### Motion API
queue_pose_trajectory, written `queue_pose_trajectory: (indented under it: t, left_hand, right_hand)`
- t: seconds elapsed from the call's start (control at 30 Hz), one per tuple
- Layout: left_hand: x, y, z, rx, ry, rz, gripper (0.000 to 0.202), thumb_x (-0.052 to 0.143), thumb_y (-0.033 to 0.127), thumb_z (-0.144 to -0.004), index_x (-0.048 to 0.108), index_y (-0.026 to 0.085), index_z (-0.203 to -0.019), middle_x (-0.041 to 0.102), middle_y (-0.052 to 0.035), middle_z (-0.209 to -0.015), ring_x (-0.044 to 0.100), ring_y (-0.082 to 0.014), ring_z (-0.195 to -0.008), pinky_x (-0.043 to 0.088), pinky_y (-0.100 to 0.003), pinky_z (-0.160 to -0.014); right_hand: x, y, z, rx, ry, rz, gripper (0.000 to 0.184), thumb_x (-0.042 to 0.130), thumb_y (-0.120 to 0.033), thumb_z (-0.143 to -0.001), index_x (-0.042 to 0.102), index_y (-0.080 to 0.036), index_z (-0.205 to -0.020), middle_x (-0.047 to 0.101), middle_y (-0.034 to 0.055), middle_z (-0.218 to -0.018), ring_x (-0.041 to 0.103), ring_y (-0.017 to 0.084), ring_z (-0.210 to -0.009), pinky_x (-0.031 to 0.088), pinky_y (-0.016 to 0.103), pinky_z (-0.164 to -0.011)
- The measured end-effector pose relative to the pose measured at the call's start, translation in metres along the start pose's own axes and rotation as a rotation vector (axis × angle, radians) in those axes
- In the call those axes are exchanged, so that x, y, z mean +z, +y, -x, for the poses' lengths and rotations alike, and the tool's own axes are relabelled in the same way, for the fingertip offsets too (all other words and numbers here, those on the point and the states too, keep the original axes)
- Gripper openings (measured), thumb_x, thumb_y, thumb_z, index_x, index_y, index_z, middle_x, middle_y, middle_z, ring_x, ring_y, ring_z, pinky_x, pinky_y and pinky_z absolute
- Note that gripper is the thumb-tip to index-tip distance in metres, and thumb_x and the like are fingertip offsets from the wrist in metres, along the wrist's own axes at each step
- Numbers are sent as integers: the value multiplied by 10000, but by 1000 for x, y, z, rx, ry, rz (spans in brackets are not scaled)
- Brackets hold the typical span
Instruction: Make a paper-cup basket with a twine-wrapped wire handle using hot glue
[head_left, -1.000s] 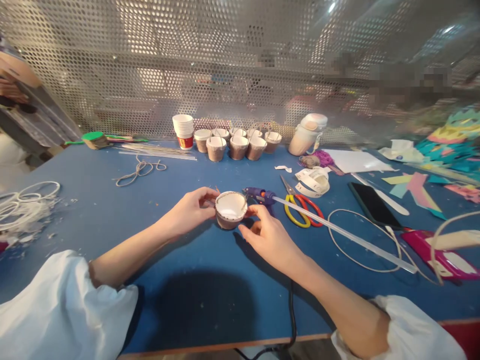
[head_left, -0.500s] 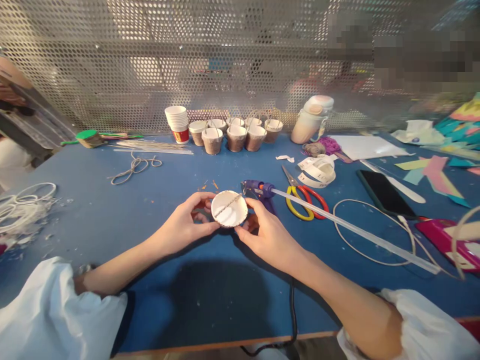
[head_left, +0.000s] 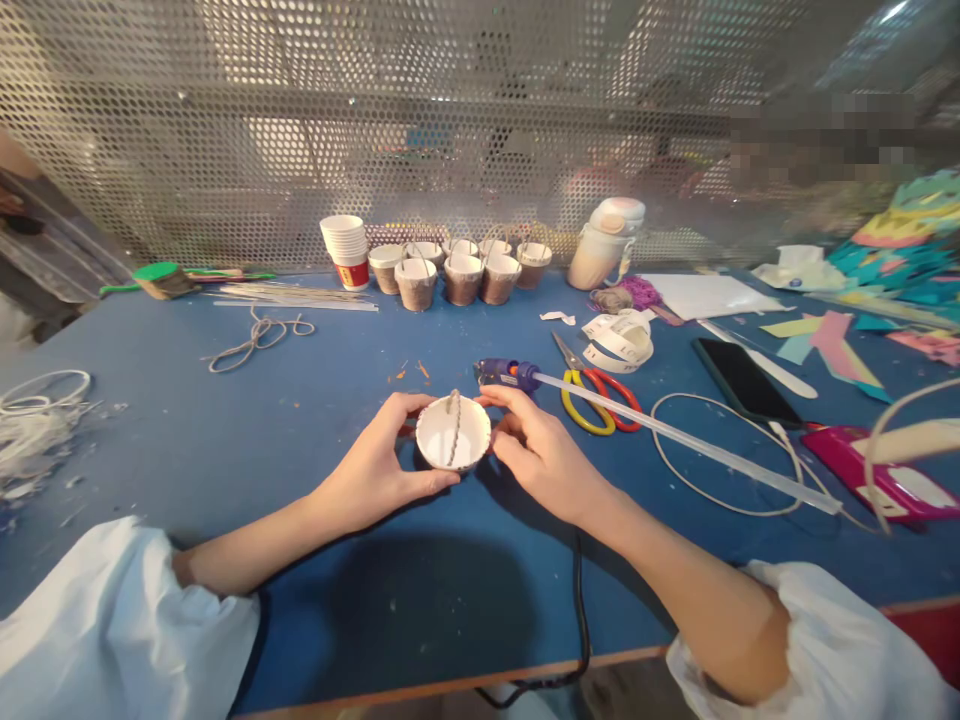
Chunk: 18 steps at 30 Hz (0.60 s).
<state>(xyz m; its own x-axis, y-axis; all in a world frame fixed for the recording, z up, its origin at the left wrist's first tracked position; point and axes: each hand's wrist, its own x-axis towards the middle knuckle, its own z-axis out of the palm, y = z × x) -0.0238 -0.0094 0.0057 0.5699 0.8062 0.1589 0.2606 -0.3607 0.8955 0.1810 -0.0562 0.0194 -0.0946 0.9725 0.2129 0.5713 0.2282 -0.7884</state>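
We look through one camera worn on the person's head, facing forward and down across a blue table point(head_left: 165, 430). From close above its near edge point(head_left: 420, 689), we see the left hand point(head_left: 375, 465) and right hand point(head_left: 555, 460) at the middle, forearms point(head_left: 251, 545) running in from the lower corners, and a perforated metal screen point(head_left: 300, 190) standing beyond.

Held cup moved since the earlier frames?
Yes: the cup is slightly nearer the wearer, judged against the glue gun. It has also turned: its handle, diagonal one picture earlier, now runs roughly front to back.
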Motion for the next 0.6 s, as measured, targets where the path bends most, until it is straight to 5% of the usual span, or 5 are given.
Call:
queue_pose_trajectory:
  t: [0.27,0.6]
  left_hand:
    - [13,5,11,-11,-5,35,617,801,376,-629,428,228,-1098,608,-78,-1116,591,-256,-1069,470,-382,-920]
    - [19,13,18,89,-73,-26,685,776,370,-672,437,226,-1249,567,-93,-1236,570,-249,-1107,445,-375,-958]
  right_hand:
    - [-5,-7,7,-284,242,96,154,534,-241,-890,628,-209,-1007,645,58,-1023,616,153,-773,526,315,-725]
    - [0,-9,7,-337,183,35,132,599,-165,-844,704,-204,-913,672,40,-901,642,161,-818,533,300,-739]
